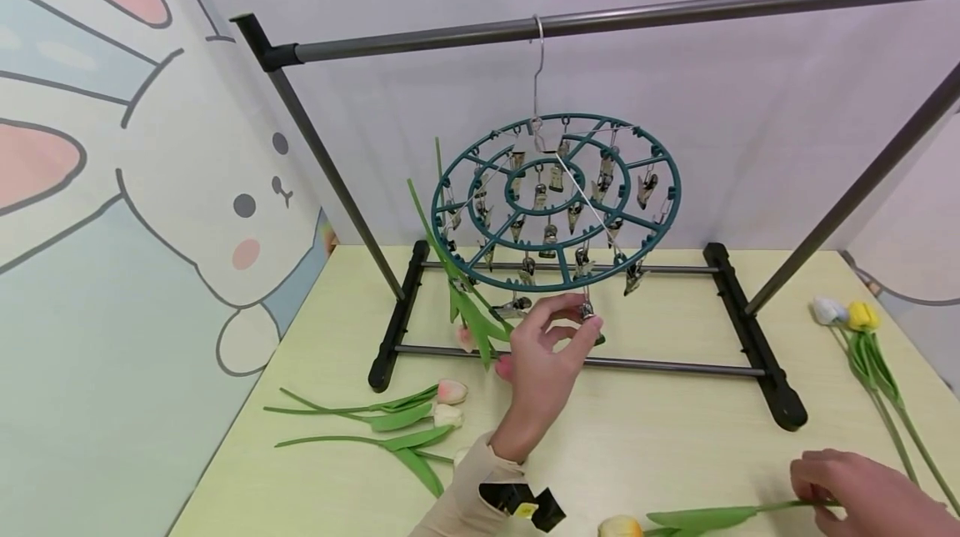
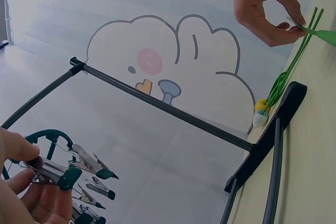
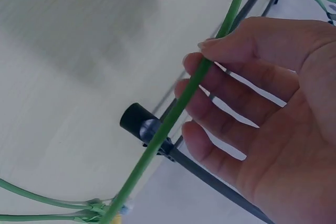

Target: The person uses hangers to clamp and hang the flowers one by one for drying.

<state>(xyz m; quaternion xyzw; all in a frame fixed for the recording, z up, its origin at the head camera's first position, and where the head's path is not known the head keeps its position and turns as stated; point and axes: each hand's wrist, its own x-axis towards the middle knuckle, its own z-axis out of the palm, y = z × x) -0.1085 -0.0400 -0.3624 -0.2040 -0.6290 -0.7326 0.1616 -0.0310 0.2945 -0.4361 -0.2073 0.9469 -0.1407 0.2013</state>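
Observation:
My left hand (image 1: 542,374) is raised at the front edge of a round dark green clip hanger (image 1: 677,187). Thumb and fingertips pinch a metal clip (image 2: 52,170), which has dark green tips. Low at the right, my right hand (image 1: 862,489) holds an artificial tulip by its green stem (image 3: 176,111), pinched between thumb and fingers. This tulip's yellow-orange bloom (image 1: 620,527) lies to the left, cut off by the lower edge of the head view. Tulips with long leaves (image 1: 476,322) and pink blooms hang head-down from the hanger's left side.
A dark metal rack with a top bar (image 1: 420,38) carries the hanger by its hook. Several tulips with pale blooms (image 1: 452,391) lie on the table at left. A white tulip (image 1: 828,310) and a yellow tulip (image 1: 863,316) lie at right. Rabbit-printed panels (image 1: 180,187) stand around.

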